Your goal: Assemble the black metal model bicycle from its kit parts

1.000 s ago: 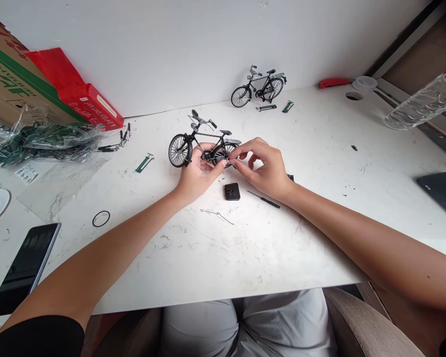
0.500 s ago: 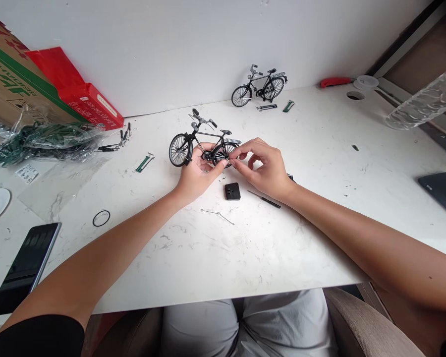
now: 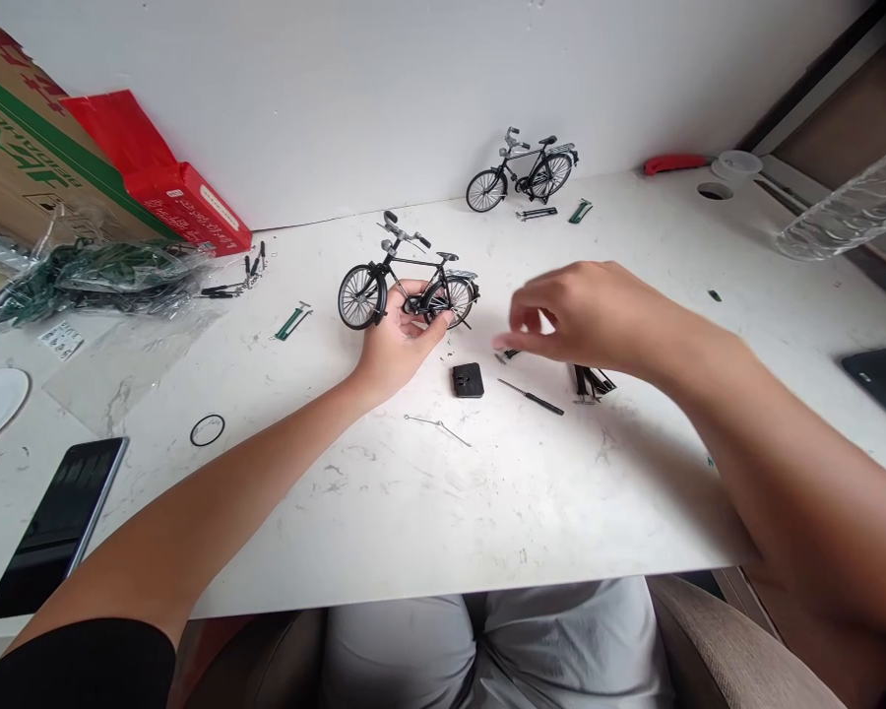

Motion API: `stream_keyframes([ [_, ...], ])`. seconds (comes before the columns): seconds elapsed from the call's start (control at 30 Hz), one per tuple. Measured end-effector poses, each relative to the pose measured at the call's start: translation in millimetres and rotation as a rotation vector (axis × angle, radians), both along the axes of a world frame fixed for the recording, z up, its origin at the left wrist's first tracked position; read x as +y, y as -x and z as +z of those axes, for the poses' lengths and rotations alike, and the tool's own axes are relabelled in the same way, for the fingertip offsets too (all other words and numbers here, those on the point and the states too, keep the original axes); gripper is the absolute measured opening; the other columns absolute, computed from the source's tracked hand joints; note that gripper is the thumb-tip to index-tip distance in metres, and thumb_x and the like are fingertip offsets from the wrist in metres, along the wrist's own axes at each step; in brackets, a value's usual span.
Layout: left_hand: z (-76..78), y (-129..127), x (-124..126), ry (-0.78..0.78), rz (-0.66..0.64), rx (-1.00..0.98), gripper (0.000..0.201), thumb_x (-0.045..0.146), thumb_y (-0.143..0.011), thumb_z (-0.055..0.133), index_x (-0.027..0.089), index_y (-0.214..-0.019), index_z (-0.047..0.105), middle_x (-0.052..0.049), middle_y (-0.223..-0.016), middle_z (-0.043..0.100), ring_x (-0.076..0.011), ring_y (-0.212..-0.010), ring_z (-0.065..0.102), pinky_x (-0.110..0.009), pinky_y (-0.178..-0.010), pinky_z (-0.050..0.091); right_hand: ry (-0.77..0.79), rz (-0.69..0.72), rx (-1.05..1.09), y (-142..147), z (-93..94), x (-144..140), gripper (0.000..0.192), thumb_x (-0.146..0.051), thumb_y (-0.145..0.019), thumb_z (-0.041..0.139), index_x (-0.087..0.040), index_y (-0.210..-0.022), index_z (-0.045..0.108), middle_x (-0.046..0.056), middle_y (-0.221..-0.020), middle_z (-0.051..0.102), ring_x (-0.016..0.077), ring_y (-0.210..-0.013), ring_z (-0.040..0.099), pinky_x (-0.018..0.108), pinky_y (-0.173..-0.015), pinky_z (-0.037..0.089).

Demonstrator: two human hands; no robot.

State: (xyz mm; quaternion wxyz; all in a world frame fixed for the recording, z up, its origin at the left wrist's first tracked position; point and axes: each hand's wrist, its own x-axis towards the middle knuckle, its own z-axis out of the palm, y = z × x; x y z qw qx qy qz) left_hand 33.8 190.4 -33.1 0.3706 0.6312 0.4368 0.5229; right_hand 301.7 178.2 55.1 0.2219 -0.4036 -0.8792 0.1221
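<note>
A black model bicycle [image 3: 413, 281] rests in my left hand [image 3: 395, 340], which is closed around its lower frame from below, thumb near the rear wheel. The bike leans slightly, handlebar to the upper left. To its right, apart from it, my right hand [image 3: 561, 310] hovers above the table, slightly blurred, with fingers curled and the thumb apart; I see nothing in it. Below the right hand lie a small dark part [image 3: 512, 354], a thin screwdriver [image 3: 532, 397] and several black strip-like parts [image 3: 592, 382]. A black square block [image 3: 468, 380] sits below the bike.
A second model bicycle [image 3: 523, 172] stands by the wall, with small green parts [image 3: 580, 211] nearby. On the left are a red box [image 3: 192, 207], bagged parts [image 3: 110, 276], a phone [image 3: 55, 527] and a black ring [image 3: 208, 429]. Thin wire pieces [image 3: 438, 425] lie in front.
My right hand has let go of the bicycle's rear wheel area and moved right, over the table. My left hand still holds the bicycle. The view has shifted slightly.
</note>
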Motion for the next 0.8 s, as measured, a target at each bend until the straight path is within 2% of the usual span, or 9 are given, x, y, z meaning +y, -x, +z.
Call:
stream_keyframes([
  [0.1,1.3,0,-1,-0.006,0.003,0.017,0.039,0.032,-0.093,0.085,0.027,-0.124,0.062,-0.004,-0.114,0.077,-0.0155,-0.089,0.077,-0.032,-0.085,0.068,0.117,-0.002,-0.030,-21,-5.8,-8,0.057,-0.078,-0.074,0.093,-0.027,-0.067,0.068,0.002,-0.058,0.058,0.0217,-0.066,0.063,0.038,-0.060,0.042],
  [0.2,3.1,0,-2,-0.002,-0.006,0.033,0.039,0.033,-0.095,0.083,0.027,-0.125,0.061,-0.004,-0.113,0.077,-0.0150,-0.087,0.076,-0.030,-0.081,0.067,0.169,0.034,-0.086,-29,-21.1,-17,0.063,-0.085,-0.062,0.095,-0.028,-0.064,0.069,0.000,-0.051,0.053,0.0178,-0.051,0.053,0.037,-0.052,0.037],
  [0.33,4.1,0,-3,-0.001,-0.012,0.045,0.039,0.034,-0.096,0.083,0.027,-0.127,0.060,-0.005,-0.116,0.075,-0.0164,-0.093,0.077,-0.032,-0.085,0.067,0.214,0.054,-0.122,-28,-31.0,-21,0.058,-0.082,-0.068,0.093,-0.028,-0.064,0.071,-0.001,-0.050,0.054,0.0137,-0.042,0.042,0.036,-0.047,0.032],
  [0.57,5.7,-1,-4,-0.004,0.002,0.044,0.038,0.033,-0.095,0.083,0.027,-0.125,0.060,-0.005,-0.114,0.076,-0.0150,-0.088,0.075,-0.031,-0.081,0.066,0.257,0.031,-0.152,-26,-27.8,-17,0.045,-0.064,-0.075,0.095,-0.028,-0.063,0.070,0.000,-0.049,0.053,0.0130,-0.044,0.041,0.037,-0.049,0.030],
  [0.67,6.4,-1,-4,0.000,0.015,0.054,0.037,0.031,-0.095,0.083,0.026,-0.124,0.060,-0.004,-0.112,0.076,-0.0138,-0.083,0.074,-0.030,-0.079,0.065,0.214,-0.023,-0.087,-21,-22.1,-11,0.041,-0.059,-0.078,0.092,-0.029,-0.066,0.069,0.000,-0.051,0.053,0.0159,-0.050,0.047,0.038,-0.053,0.034],
  [0.8,5.5,0,-2,-0.005,0.024,0.068,0.037,0.033,-0.096,0.082,0.026,-0.125,0.059,-0.005,-0.113,0.077,-0.0162,-0.090,0.075,-0.031,-0.083,0.066,0.199,-0.095,-0.007,-7,-5.9,-3,0.031,-0.057,-0.088,0.085,-0.028,-0.084,0.074,0.002,-0.066,0.066,0.0189,-0.061,0.057,0.038,-0.059,0.040],
])
